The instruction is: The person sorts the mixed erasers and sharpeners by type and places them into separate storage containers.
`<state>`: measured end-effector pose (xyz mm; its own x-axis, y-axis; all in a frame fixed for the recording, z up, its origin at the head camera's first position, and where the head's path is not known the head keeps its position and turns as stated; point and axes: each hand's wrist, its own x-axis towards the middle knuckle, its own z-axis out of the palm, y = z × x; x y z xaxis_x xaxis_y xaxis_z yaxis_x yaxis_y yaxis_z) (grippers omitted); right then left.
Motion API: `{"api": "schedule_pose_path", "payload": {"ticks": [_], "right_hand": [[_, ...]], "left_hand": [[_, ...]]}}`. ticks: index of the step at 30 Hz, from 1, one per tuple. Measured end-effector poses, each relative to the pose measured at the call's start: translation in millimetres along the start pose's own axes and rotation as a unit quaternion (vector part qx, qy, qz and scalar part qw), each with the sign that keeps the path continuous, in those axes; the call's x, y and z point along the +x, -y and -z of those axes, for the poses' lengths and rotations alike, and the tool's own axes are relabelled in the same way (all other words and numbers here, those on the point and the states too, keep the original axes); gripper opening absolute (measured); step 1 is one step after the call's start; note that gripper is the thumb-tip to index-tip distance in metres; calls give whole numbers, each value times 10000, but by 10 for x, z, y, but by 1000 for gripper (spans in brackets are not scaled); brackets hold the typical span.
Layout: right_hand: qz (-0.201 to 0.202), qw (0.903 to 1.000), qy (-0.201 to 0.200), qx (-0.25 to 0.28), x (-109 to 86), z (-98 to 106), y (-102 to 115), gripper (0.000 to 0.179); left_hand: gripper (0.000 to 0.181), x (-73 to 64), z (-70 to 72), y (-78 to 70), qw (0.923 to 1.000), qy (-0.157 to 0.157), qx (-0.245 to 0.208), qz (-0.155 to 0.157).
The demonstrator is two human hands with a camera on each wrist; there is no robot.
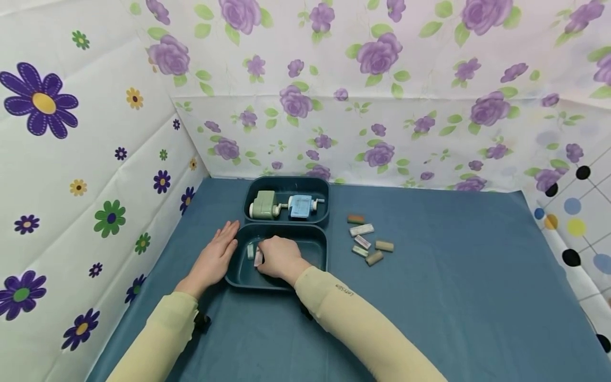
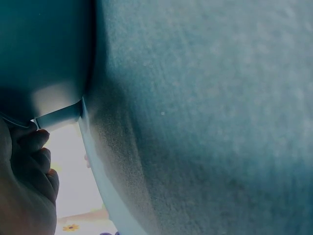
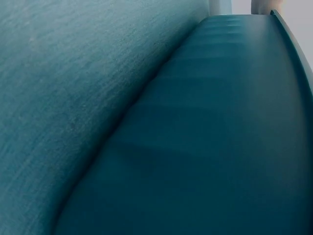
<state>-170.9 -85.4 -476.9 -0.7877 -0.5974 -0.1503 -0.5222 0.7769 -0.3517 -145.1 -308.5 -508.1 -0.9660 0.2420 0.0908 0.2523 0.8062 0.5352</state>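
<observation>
Yellowish sleeve (image 1: 367,323), pinched block (image 1: 258,258), long axis forward

The left arm (image 1: 155,334) and right arm (image 1: 367,326), both sleeved, slant up from the bottom edge. Left of centre, the left hand (image 1: 214,260) has fingers (image 1: 227,232) extended; nearer centre, the right hand (image 1: 280,258) pinches, knuckles bent.

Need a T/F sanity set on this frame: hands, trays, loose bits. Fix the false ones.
1. The right hand pinches a pale block in the near tray. True.
2. The left hand is at the near tray's left edge. True.
3. The far tray holds a green crank device and a blue crank device. True.
4. Green sits right of blue. False: left.
5. The near tray holds only one block. False: a second block lies there.
6. All pieces are in trays. False: six loose pieces lie right of them.
</observation>
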Motion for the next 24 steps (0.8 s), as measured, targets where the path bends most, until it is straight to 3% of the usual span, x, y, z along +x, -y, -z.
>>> {"api": "schedule_pose_path", "payload": {"ticks": [7,14,24], "right_hand": [[-60,9998,-19,-174,5,-27,9,30],[-22,9998,-11,-179,15,-44,-3,14],[-50,9999,-35,-93,-13,-9,-16,18]], "left_hand": [[53,-7,-5,1,10000,-53,-19,-27],[54,3,-5,6,10000,10,-31,-3],[53,0,-11,21,10000,-39,-66,-19]]}}
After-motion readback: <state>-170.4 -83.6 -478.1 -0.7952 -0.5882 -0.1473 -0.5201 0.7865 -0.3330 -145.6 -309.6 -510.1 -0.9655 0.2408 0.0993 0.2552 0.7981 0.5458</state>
